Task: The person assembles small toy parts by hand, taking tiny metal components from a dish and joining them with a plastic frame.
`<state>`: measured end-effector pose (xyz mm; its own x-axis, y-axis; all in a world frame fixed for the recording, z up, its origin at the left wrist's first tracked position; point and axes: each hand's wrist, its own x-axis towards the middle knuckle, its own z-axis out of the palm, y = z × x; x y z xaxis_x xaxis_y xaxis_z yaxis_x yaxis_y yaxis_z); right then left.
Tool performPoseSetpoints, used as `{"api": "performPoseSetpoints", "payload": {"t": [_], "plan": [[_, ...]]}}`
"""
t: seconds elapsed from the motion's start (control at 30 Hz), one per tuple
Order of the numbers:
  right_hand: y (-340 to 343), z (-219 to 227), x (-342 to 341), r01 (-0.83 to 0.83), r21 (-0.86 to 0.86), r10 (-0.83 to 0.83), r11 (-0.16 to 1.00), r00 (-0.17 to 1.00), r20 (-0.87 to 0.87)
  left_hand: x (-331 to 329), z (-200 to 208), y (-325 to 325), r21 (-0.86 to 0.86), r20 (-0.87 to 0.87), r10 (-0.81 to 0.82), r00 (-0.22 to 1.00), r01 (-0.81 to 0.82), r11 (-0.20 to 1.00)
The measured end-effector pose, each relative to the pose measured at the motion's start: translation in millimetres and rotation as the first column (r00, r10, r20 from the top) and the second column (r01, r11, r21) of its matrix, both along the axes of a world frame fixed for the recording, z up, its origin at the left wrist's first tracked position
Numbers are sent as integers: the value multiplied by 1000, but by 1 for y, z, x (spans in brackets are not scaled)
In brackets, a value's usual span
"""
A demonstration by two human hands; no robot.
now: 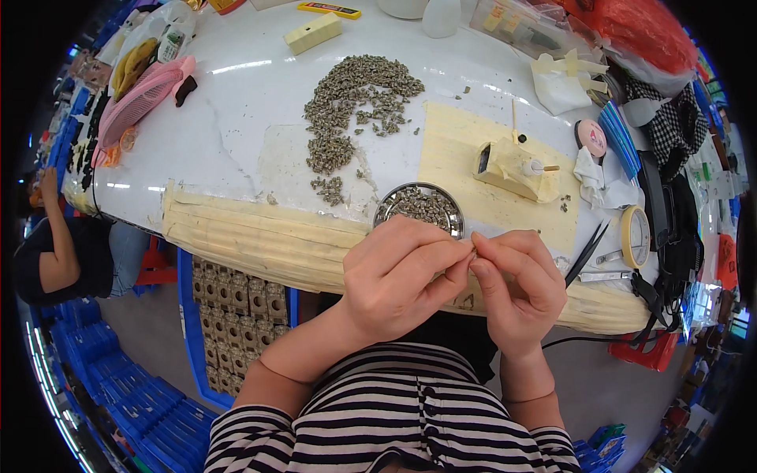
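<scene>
Both your left hand (402,272) and right hand (522,280) pinch what looks like a tiny piece (472,244) between meeting fingertips, near the round metal dish (458,213) of small metal fittings (422,203); a slackened pinch could drop it.
</scene>
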<state>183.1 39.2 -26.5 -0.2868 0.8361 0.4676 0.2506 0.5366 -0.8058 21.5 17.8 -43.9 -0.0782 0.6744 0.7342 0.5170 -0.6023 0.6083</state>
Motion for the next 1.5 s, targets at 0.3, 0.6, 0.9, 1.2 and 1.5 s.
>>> {"api": "performPoseSetpoints", "payload": {"t": [0.3, 0.6, 0.9, 1.2, 1.5], "plan": [[2, -1, 7, -121, -238, 82, 964, 982, -168, -5, 6, -1, 28, -24, -104, 994, 105, 994], [2, -4, 7, -41, -118, 27, 992, 992, -119, -1, 3, 1, -1, -22, -51, 998, 51, 999], [0, -1, 0, 50, 41, -50, 998, 999, -6, 2, 1, 3, -46, 41, 34, 999, -32, 998], [2, -3, 4, -76, -154, 62, 985, 994, -90, -2, 3, 2, -7, 30, -45, 999, 45, 999], [3, -1, 8, -172, -314, 98, 934, 966, -237, -3, 6, 1, -20, 30, -97, 995, 98, 995]]}}
